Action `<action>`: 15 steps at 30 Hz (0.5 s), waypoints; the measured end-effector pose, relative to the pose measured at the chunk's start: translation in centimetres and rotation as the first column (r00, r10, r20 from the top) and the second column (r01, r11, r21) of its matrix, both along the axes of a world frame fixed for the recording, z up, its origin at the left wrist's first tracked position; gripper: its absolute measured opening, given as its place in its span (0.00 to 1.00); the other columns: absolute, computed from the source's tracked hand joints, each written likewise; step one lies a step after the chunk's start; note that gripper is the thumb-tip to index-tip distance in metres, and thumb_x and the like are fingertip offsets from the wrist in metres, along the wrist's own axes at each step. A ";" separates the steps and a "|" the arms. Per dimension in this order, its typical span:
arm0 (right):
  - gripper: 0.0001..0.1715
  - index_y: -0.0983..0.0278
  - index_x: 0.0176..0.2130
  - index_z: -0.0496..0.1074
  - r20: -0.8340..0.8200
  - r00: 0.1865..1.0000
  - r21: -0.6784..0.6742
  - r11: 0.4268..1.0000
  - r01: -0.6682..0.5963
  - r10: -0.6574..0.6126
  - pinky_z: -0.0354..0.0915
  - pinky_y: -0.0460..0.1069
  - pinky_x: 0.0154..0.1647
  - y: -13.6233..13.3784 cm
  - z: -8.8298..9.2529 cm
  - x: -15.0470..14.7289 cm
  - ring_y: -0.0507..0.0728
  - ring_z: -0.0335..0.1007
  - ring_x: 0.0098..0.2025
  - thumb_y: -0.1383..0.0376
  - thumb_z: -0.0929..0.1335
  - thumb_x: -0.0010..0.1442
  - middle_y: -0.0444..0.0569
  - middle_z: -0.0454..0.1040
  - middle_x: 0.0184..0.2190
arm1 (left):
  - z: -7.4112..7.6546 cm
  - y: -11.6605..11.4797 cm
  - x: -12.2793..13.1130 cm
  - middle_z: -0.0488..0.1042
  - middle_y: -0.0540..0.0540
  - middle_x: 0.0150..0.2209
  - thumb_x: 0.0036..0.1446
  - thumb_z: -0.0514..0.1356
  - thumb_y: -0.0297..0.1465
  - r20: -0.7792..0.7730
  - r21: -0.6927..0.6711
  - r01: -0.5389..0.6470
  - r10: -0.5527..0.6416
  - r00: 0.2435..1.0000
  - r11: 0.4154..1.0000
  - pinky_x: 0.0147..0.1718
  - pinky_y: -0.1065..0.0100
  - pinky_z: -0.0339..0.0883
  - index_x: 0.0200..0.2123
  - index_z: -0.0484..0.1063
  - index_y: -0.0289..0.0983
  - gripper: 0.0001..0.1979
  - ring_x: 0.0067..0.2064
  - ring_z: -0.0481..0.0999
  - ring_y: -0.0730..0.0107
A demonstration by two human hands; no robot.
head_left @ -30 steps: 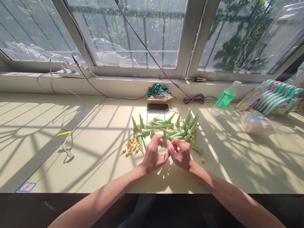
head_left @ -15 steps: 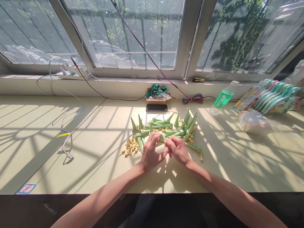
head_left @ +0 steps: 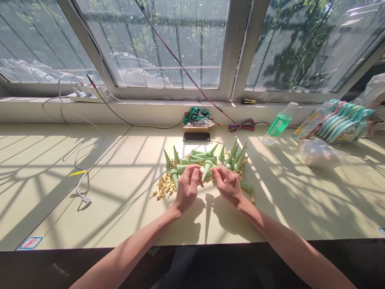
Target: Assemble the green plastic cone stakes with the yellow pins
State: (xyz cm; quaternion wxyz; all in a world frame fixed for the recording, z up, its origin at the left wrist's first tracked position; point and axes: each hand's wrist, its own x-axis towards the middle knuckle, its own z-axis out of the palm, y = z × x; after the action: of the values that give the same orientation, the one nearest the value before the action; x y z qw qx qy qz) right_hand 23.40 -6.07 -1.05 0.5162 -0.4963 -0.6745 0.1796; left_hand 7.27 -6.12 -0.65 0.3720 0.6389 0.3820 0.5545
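1. I have one spike (head_left: 207, 169) up off the counter (head_left: 144, 200), between my left grip (head_left: 188, 188) and right grip (head_left: 229, 185), its point tilted down and slightly left.
2. My right fingertips draw together at its side; my left fingers curl just beside it. Which grip clamps it, I cannot tell.
3. I judge the step in hand as handling this single spike; the next move, I'd say, calls for holding it steady.
4. Beyond both grips lies one heap (head_left: 198, 160) of green pieces, too overlapped to count; at least five points stand up.
5. Left of the left grip: yellow plugs (head_left: 163, 188), more than ten, no exact count.
6. Just right of the right grip: one tube (head_left: 247, 186). Farther beyond: one phone (head_left: 196, 137); well right, one bottle (head_left: 278, 127).
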 end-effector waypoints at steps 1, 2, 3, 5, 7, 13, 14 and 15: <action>0.19 0.62 0.31 0.71 0.051 0.998 0.023 0.999 -0.034 0.032 0.62 0.48 0.25 0.0 -0.1 -0.1 0.53 0.65 0.22 0.55 0.62 0.68 0.47 0.73 0.22 | 0.2 0.1 -0.1 0.70 0.49 0.32 0.69 0.51 0.39 0.040 -0.053 0.004 -0.002 0.999 0.999 0.24 0.70 0.72 0.43 0.66 0.37 0.12 0.25 0.72 0.75; 0.19 0.62 0.32 0.71 0.092 0.994 0.037 0.997 -0.070 0.067 0.61 0.48 0.25 0.0 -0.3 -0.2 0.53 0.64 0.22 0.56 0.62 0.69 0.47 0.72 0.23 | 0.3 0.1 -0.1 0.70 0.50 0.31 0.69 0.52 0.40 0.074 -0.096 0.012 -0.005 0.997 0.995 0.22 0.71 0.70 0.42 0.66 0.37 0.12 0.24 0.72 0.74; 0.18 0.62 0.32 0.71 0.121 0.987 0.045 0.993 -0.109 0.102 0.61 0.48 0.25 -0.1 -0.5 -0.2 0.53 0.63 0.22 0.57 0.61 0.69 0.47 0.72 0.23 | 0.5 0.2 -0.2 0.70 0.50 0.30 0.67 0.54 0.41 0.097 -0.127 0.022 -0.010 0.995 0.992 0.20 0.71 0.68 0.42 0.66 0.37 0.13 0.24 0.71 0.74; 0.18 0.62 0.33 0.71 0.123 0.983 0.061 0.988 -0.141 0.133 0.60 0.47 0.25 -0.1 -0.8 -0.3 0.52 0.63 0.23 0.58 0.61 0.70 0.46 0.72 0.24 | 0.7 0.3 -0.2 0.69 0.51 0.29 0.64 0.58 0.41 0.112 -0.150 0.036 -0.019 0.994 0.988 0.20 0.72 0.66 0.41 0.66 0.37 0.13 0.23 0.70 0.74; 0.17 0.62 0.34 0.71 0.102 0.982 0.046 0.986 -0.161 0.156 0.61 0.47 0.26 -0.1 -1.1 -0.3 0.52 0.64 0.23 0.58 0.61 0.70 0.46 0.72 0.25 | 0.9 0.2 -0.3 0.69 0.51 0.29 0.62 0.61 0.40 0.099 -0.148 0.036 -0.022 0.995 0.988 0.21 0.73 0.66 0.42 0.68 0.37 0.13 0.24 0.70 0.75; 0.18 0.62 0.33 0.70 0.016 0.983 -0.044 0.982 -0.183 0.184 0.60 0.46 0.23 -0.1 -1.4 -0.1 0.51 0.62 0.20 0.55 0.61 0.70 0.44 0.70 0.22 | 0.9 0.0 -0.3 0.69 0.51 0.29 0.62 0.61 0.40 0.054 -0.145 0.052 -0.044 0.998 0.988 0.22 0.72 0.65 0.49 0.70 0.36 0.17 0.25 0.70 0.74; 0.18 0.62 0.33 0.70 0.003 0.983 -0.051 0.982 -0.181 0.181 0.60 0.46 0.22 -0.1 -1.4 -0.1 0.51 0.62 0.20 0.55 0.61 0.69 0.44 0.70 0.23 | 0.9 0.0 -0.3 0.69 0.51 0.29 0.62 0.61 0.40 0.050 -0.141 0.056 -0.049 0.998 0.988 0.22 0.72 0.66 0.49 0.71 0.36 0.17 0.25 0.70 0.74; 0.18 0.62 0.33 0.69 -0.009 0.984 -0.058 0.982 -0.178 0.178 0.60 0.46 0.22 -0.1 -1.3 -0.1 0.51 0.62 0.20 0.55 0.61 0.69 0.43 0.70 0.23 | 0.9 0.0 -0.3 0.69 0.50 0.29 0.62 0.61 0.40 0.047 -0.134 0.059 -0.053 0.998 0.989 0.23 0.72 0.66 0.50 0.71 0.36 0.17 0.26 0.70 0.73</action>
State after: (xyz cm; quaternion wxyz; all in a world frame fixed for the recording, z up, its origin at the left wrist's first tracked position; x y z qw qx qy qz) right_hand 23.27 -6.18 -2.38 0.4846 -0.4486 -0.7097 0.2455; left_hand 6.95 -6.13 0.23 0.4379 0.6106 0.3925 0.5304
